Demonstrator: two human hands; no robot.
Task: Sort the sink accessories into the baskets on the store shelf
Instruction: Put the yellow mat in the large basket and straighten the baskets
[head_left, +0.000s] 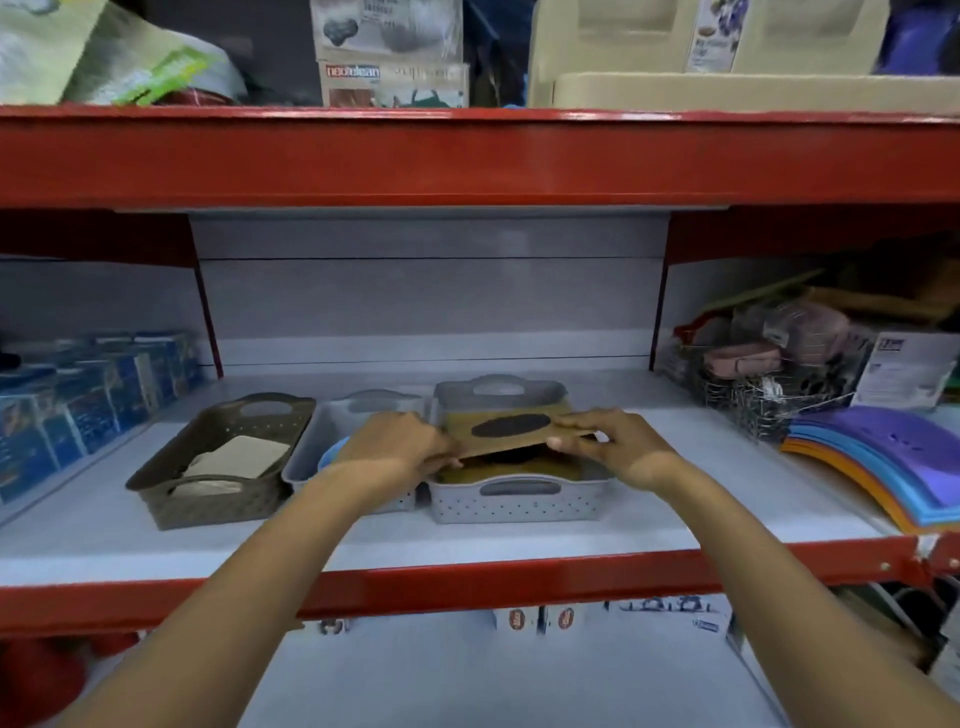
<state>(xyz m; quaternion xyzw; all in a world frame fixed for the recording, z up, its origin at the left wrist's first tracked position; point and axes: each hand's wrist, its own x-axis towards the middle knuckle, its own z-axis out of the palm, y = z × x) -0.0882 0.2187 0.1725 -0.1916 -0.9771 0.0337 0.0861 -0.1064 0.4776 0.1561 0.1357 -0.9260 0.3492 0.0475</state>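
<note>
Reaching into the middle shelf (467, 551), both of your hands meet over the right grey basket (519, 501). Your left hand (397, 441) covers much of the middle grey basket (358, 421), so all you can see of its contents is a sliver of something blue (327, 457) at its left side; what that item is cannot be told. The brown basket (218, 467) on the left holds pale flat packs (239, 457), their labels too blurred to read.

You are holding a brown card pack (506, 428) with a dark oval window, tilted slightly above the right grey basket. Your left fingers are closed on its near left corner, with the fingertips tucked under the card and out of sight. Your right hand (610, 444) pinches the near right edge, thumb (563, 442) on the underside edge and fingers curled over the top. The card spans the gap between the two hands, its far edge reaching toward the basket's back handle. Beneath it lie what seem to be more of the same packs, dark and mustard-coloured, though your hands and the held card hide most of them.

Off to the right, a wire basket (769, 395) of wrapped goods and a fan of coloured mats (883, 467) are partly cut off by the frame edge. Blue boxes (78, 395) stand at the left.
</note>
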